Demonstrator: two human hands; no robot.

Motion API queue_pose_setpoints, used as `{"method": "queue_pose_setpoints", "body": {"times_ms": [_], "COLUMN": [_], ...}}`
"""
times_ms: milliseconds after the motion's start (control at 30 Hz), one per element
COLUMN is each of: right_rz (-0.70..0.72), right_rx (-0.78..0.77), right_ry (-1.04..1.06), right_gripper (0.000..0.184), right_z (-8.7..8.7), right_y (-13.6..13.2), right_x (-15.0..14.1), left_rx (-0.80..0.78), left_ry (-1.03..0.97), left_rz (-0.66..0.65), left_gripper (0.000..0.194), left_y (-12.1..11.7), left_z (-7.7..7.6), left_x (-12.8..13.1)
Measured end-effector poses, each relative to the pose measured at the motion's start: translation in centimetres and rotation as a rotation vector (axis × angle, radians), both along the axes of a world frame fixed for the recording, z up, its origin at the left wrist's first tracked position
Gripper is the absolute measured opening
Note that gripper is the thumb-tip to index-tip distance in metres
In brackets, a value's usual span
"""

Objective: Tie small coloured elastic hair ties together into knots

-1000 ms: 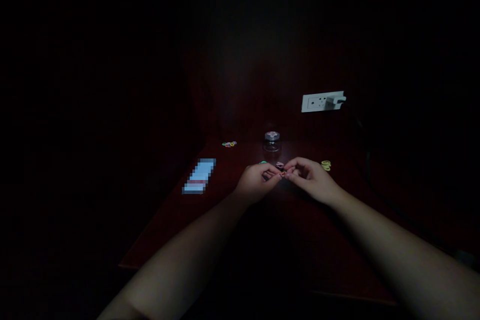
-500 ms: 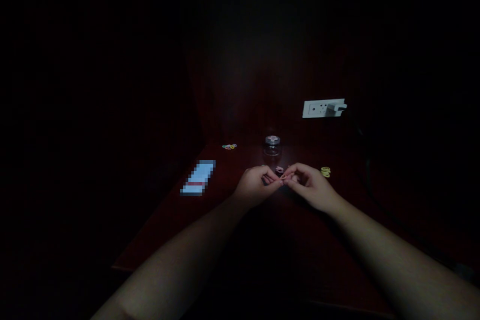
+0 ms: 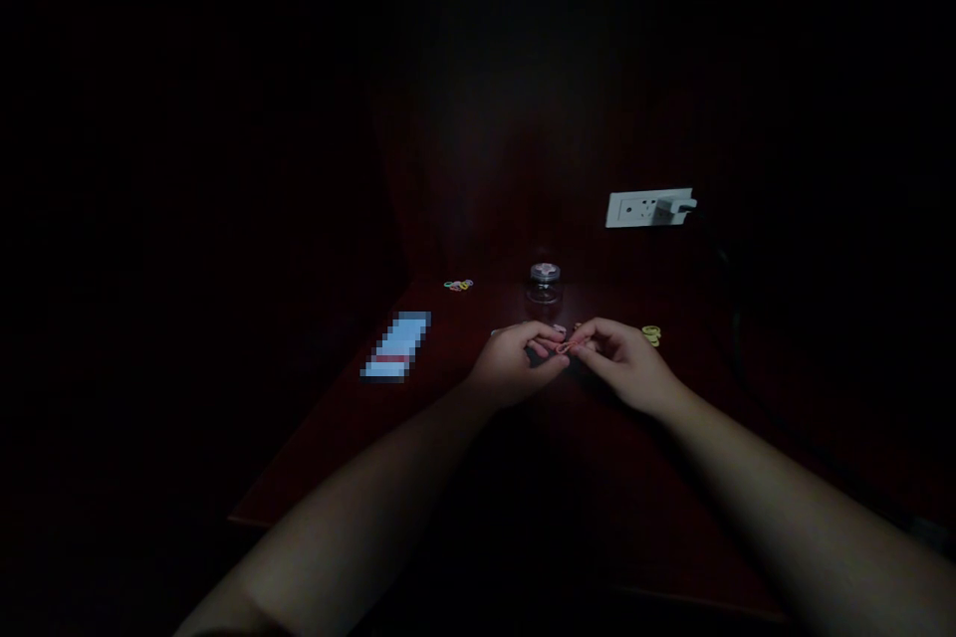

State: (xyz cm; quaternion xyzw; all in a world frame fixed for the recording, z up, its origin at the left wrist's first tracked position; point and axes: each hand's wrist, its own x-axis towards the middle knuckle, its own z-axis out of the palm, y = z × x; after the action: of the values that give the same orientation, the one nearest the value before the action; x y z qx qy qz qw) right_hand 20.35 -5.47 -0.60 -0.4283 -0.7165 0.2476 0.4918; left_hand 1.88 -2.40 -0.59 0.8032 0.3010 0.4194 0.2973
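Observation:
My left hand (image 3: 515, 360) and my right hand (image 3: 627, 365) meet above the middle of the table. Between their fingertips is a small pinkish-orange hair tie (image 3: 566, 347), a thin loop. The right thumb and forefinger pinch it; the left fingers curl around its other side, with the left thumb a little lower. Just behind the fingers lie pink hair ties (image 3: 560, 328), mostly hidden by the hands. Several yellow hair ties (image 3: 651, 334) rest right of my right hand. A clear jar (image 3: 545, 285) with a lid stands beyond the hands.
Several mixed-colour hair ties (image 3: 458, 286) lie at the back left. A lit phone-like screen (image 3: 397, 346), blurred into blocks, lies near the left edge of the dark red table (image 3: 329, 448). A wall socket (image 3: 648, 208) holds a plug; a dark cable (image 3: 736, 348) hangs at right.
The left thumb and forefinger have parted slightly, and more of the hair tie's loop shows between the hands. The whole view has shifted a little.

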Motion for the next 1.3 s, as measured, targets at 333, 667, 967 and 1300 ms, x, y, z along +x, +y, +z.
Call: {"method": "queue_pose_setpoints", "body": {"times_ms": [333, 667, 967, 1300], "right_rz": [0.016, 0.019, 0.023, 0.019], "right_rx": [-0.037, -0.033, -0.021, -0.022], "right_ry": [-0.031, -0.009, -0.034, -0.042], "right_gripper": [0.019, 0.02, 0.02, 0.021], "right_z": [0.22, 0.19, 0.49, 0.37], "right_y": [-0.06, -0.11, -0.37, -0.21], "right_x": [-0.01, -0.06, -0.23, -0.08], "left_rx": [0.024, -0.029, -0.047, 0.011], "left_ry": [-0.018, -0.046, -0.061, -0.02], "left_rz": [-0.003, -0.005, -0.025, 0.0], "left_gripper": [0.017, 0.016, 0.018, 0.018], "left_y": [0.34, 0.31, -0.05, -0.04], "left_z": [-0.07, -0.07, 0.24, 0.22], "left_x": [-0.16, -0.11, 0.08, -0.1]}}
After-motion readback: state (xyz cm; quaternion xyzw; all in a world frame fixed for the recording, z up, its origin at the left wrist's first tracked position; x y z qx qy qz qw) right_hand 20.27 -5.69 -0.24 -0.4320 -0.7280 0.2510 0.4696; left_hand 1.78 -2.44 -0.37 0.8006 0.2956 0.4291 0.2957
